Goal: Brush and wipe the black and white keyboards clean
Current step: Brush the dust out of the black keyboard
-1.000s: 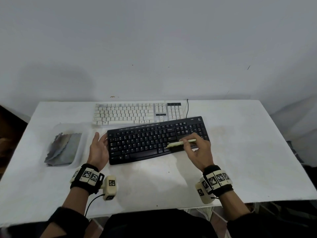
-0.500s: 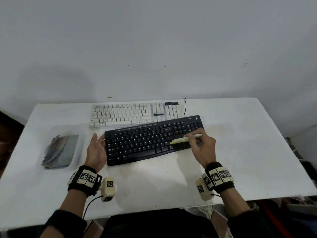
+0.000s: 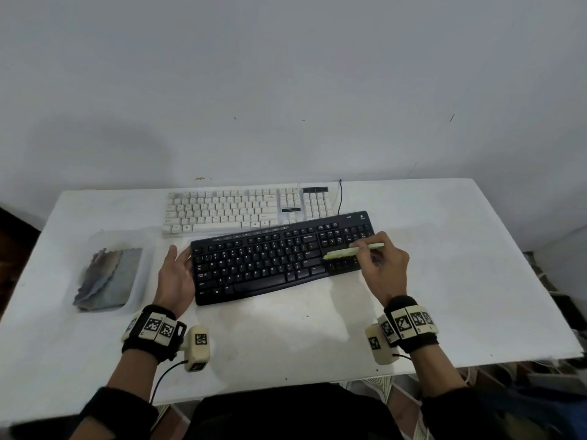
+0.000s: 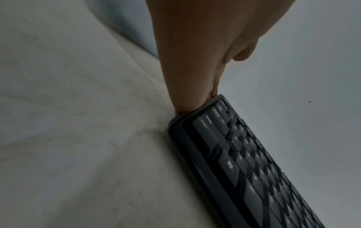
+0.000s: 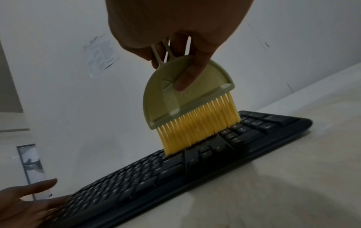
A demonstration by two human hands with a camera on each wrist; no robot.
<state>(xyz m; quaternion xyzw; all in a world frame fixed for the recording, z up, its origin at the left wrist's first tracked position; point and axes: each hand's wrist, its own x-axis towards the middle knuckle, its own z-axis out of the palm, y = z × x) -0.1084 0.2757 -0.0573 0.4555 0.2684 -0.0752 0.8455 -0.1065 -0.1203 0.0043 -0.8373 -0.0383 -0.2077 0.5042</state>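
The black keyboard [image 3: 279, 258] lies slightly askew in the middle of the white table, with the white keyboard [image 3: 241, 209] just behind it. My right hand [image 3: 381, 265] grips a small pale green brush [image 5: 183, 95] by its handle; its yellow bristles [image 5: 197, 126] stand on the keys near the keyboard's [image 5: 175, 174] right end. My left hand [image 3: 178, 274] rests flat with straight fingers against the keyboard's left edge [image 4: 181, 121], bracing it.
A clear plastic tray [image 3: 139, 281] with a folded grey cloth [image 3: 104, 277] sits at the left of the table [image 3: 444, 281]. The white keyboard's black cable [image 3: 340, 195] runs up to the wall. The table's front edge is close to my wrists.
The brush has slid a little to the right along the black keyboard, toward the number pad. My left hand stays against the left edge.
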